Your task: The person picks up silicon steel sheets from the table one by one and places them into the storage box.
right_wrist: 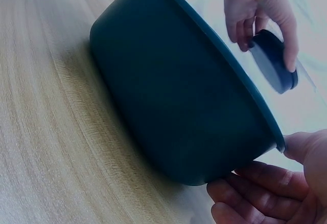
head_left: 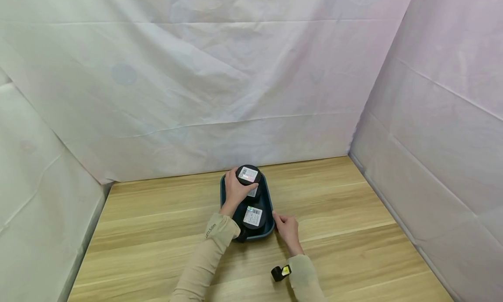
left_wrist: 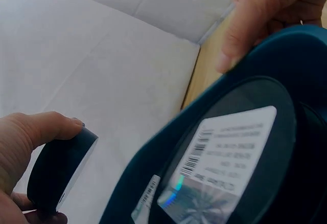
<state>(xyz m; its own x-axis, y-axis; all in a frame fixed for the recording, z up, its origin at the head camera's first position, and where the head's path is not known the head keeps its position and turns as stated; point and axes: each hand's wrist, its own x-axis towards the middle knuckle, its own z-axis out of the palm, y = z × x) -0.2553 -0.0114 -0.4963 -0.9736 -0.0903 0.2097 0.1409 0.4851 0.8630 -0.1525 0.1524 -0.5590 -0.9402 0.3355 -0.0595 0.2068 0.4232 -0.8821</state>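
My left hand grips a flat, round black container by its edge, above the far end of a dark blue-green tub. A white barcode label faces up on the container. Inside the tub, a second black labelled container lies near the front, and another is partly hidden under the held one. My right hand pinches the tub's rim at the front right corner. In the right wrist view its thumb is on the rim, with curled fingers against the tub's outer wall.
The tub stands on a wood-grain table, near its back edge. White sheeting rises behind and at both sides. A small black device with a yellow label is at my right wrist.
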